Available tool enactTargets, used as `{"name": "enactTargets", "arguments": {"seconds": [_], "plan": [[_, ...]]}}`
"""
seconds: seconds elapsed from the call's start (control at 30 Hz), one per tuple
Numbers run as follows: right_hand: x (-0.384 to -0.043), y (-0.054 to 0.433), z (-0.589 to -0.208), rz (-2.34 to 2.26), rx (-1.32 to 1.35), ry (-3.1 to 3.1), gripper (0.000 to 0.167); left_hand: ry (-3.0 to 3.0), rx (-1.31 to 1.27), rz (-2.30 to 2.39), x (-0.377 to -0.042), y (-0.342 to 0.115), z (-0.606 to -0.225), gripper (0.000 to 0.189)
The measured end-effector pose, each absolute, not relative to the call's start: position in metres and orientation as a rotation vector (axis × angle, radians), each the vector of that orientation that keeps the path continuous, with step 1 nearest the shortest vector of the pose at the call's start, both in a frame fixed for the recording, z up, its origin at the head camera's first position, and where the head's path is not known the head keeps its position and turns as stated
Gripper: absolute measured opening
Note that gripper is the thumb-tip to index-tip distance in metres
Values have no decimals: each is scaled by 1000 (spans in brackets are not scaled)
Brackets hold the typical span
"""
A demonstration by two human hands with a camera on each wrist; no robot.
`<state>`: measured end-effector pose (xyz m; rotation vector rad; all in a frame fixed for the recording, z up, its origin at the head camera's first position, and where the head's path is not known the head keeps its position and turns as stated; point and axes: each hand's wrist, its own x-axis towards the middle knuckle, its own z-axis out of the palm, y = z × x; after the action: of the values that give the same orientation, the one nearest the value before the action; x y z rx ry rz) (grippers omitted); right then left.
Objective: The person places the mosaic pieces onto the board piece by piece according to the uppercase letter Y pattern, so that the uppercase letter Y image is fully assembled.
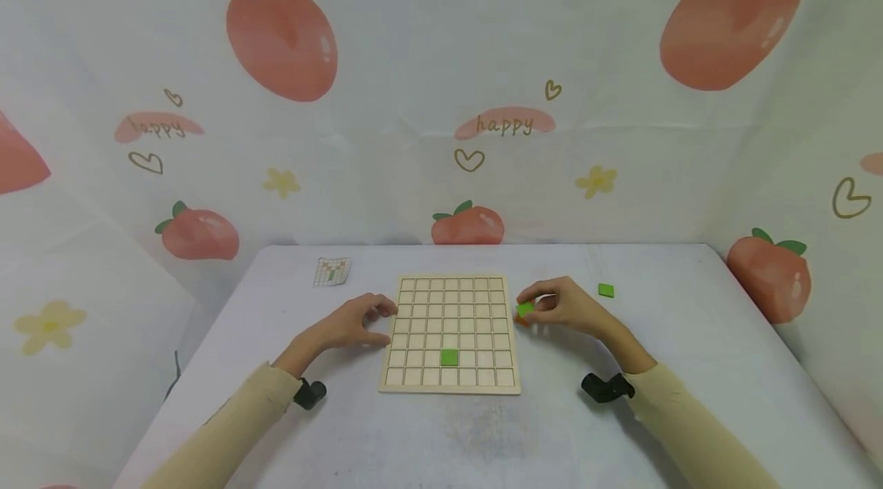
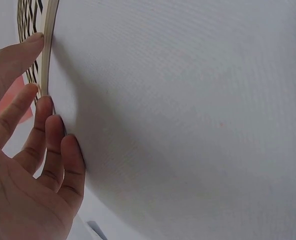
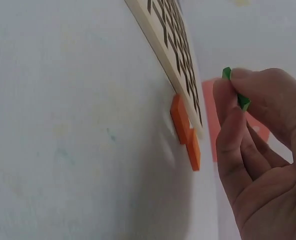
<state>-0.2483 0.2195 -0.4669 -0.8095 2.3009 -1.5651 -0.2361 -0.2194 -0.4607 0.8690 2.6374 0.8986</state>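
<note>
A pale wooden grid board (image 1: 450, 393) lies flat on the white table. One green square tile (image 1: 449, 357) sits in a cell of its lower middle. At the board's left edge, my left hand (image 1: 357, 322) rests with thumb and fingers spread apart, fingertips right at the side; the left wrist view shows the board's rim (image 2: 49, 55) beside them. Just off the right edge, my right hand (image 1: 569, 306) pinches another green tile (image 3: 243, 101) between thumb and fingertips. Below that tile, two orange tiles (image 3: 180, 120) lie on the table against the board's side, mostly covered in the head view.
A further green tile (image 1: 605, 290) lies on the table to the right, beyond my right hand. At the back left is a small paper (image 1: 333, 272) printed with a coloured grid pattern. A fruit-print cloth (image 1: 386, 90) hangs behind the table.
</note>
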Motion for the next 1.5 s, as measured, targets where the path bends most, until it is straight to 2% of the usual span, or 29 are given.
{"name": "enactTargets", "arguments": {"seconds": [0.4, 1.13, 1.5], "plan": [[-245, 185, -462, -1551, -850, 2299, 30, 2631, 886, 910, -237, -218, -458, 48], [-237, 119, -475, -1485, -962, 2254, 24, 2631, 912, 915, -237, -220, -460, 49], [-229, 99, -475, -1425, -961, 2332, 20, 2631, 883, 897, -236, -221, -461, 49]]}}
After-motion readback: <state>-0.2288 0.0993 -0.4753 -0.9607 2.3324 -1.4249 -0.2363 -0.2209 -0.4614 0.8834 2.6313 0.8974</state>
